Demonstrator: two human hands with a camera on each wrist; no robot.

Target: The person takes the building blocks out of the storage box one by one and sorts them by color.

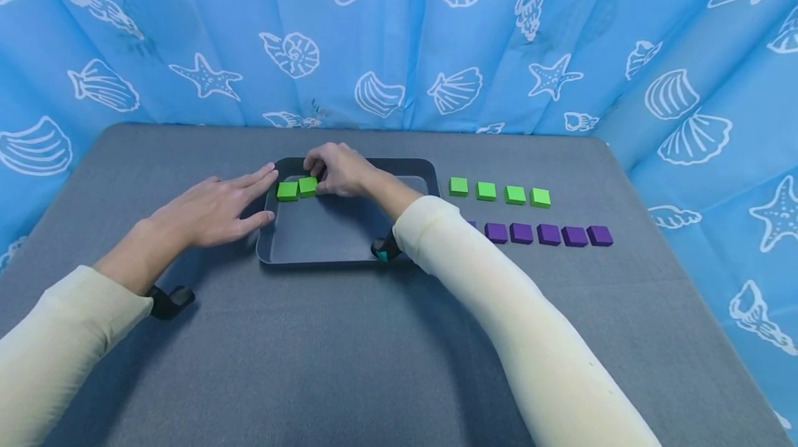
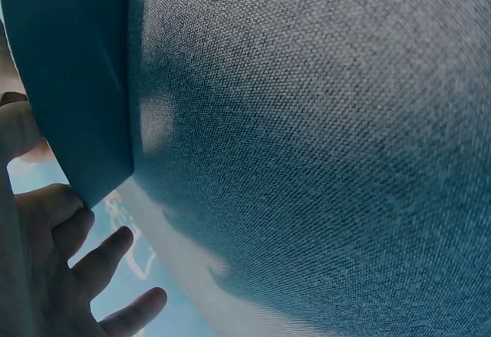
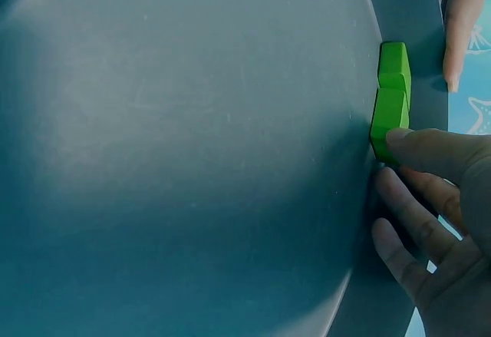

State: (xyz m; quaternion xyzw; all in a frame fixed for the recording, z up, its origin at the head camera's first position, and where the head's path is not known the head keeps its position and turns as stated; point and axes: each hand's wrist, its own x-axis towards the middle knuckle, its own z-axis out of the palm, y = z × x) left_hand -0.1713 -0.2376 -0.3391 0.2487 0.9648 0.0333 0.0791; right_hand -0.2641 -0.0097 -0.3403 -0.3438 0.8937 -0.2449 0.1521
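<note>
My right hand (image 1: 341,170) reaches into a dark grey rectangular tray (image 1: 312,242) and pinches a green block (image 1: 308,187) near the tray's back left corner. In the right wrist view the thumb presses on this green block (image 3: 389,114), whose end touches another green block (image 3: 394,62). That second green block (image 1: 287,191) sits to the left, against the tray's side. My left hand (image 1: 206,215) rests at the tray's left rim, fingers fairly straight. Its fingertips touch the outer wall of the tray (image 2: 73,68) in the left wrist view.
Right of the tray stands a row of several green blocks (image 1: 486,190). In front of it lies a row of several purple blocks (image 1: 548,235), its left end partly hidden by my right sleeve. A blue shell-patterned curtain (image 1: 399,31) hangs behind the grey cloth-covered table (image 1: 299,364).
</note>
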